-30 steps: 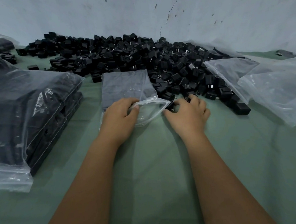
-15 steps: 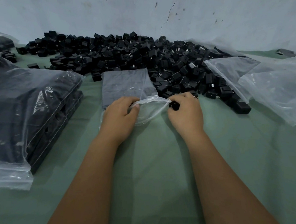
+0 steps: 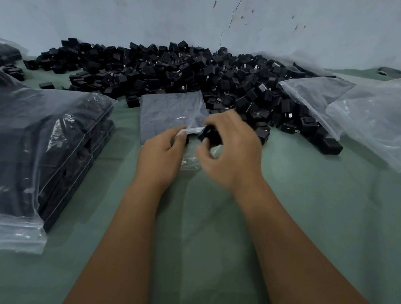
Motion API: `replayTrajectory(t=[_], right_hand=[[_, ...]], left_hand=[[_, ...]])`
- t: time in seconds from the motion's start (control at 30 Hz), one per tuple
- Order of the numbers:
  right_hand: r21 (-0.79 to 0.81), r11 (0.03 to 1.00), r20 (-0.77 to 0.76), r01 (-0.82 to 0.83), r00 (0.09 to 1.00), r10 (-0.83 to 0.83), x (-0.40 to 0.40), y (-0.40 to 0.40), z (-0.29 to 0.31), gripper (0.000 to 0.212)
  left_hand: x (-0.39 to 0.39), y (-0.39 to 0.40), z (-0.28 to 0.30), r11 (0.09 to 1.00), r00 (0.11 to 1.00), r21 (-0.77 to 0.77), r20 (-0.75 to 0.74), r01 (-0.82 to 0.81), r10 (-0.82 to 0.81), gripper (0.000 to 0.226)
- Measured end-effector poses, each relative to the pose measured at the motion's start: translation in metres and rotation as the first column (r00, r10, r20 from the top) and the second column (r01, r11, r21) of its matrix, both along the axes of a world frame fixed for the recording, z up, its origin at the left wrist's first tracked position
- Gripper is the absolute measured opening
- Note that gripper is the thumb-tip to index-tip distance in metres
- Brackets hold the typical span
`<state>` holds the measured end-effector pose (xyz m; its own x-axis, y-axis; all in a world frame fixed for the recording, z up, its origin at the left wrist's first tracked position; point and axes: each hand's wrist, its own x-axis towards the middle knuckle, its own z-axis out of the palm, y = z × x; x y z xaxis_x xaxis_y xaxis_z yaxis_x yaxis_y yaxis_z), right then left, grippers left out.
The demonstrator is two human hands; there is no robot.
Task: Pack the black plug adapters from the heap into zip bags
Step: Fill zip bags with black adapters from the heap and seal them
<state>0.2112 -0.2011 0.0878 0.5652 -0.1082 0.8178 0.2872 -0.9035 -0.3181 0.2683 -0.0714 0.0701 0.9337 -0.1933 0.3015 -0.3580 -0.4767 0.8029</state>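
A long heap of black plug adapters [image 3: 189,67] lies along the wall at the back of the green table. In front of it a clear zip bag [image 3: 168,111], partly filled with rows of adapters, lies flat with its mouth towards me. My left hand [image 3: 161,154] pinches the upper lip of the bag's mouth. My right hand [image 3: 230,149] holds a black adapter [image 3: 209,134] at the mouth, between its curled fingers and thumb. The hand is blurred.
A stack of filled zip bags [image 3: 40,148] stands at the left. A pile of empty clear bags [image 3: 370,114] lies at the right, over the heap's end. A loose adapter [image 3: 329,146] sits near them. Green cloth [image 3: 212,234] covers the table.
My right hand has left the edge of the heap and moved left to the bag's mouth with an adapter in it. My left hand still holds the mouth open.
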Motion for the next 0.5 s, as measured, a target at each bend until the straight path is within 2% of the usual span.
replayTrajectory(t=[0.1, 0.17, 0.37, 0.5], right_hand=[[-0.178, 0.983, -0.221, -0.04, 0.975, 0.0, 0.004, 0.006, -0.006, 0.032], [-0.245, 0.969, -0.314, -0.039, 0.949, -0.041, 0.006, 0.005, -0.01, 0.032], [-0.365, 0.93, -0.389, 0.032, 0.903, -0.184, 0.009, 0.009, -0.011, 0.028], [-0.408, 0.908, -0.375, 0.097, 0.889, -0.264, 0.007, 0.014, -0.01, 0.016]], left_hand=[[-0.001, -0.001, 0.002, 0.999, 1.0, -0.036, 0.002, 0.0, 0.0, 0.031], [-0.001, -0.002, 0.002, 0.999, 1.0, -0.041, 0.001, -0.014, 0.014, 0.032], [0.0, -0.002, 0.0, 0.997, 1.0, -0.078, -0.017, -0.018, 0.016, 0.03], [0.0, -0.002, 0.0, 0.996, 1.0, -0.088, -0.024, -0.018, 0.016, 0.029]])
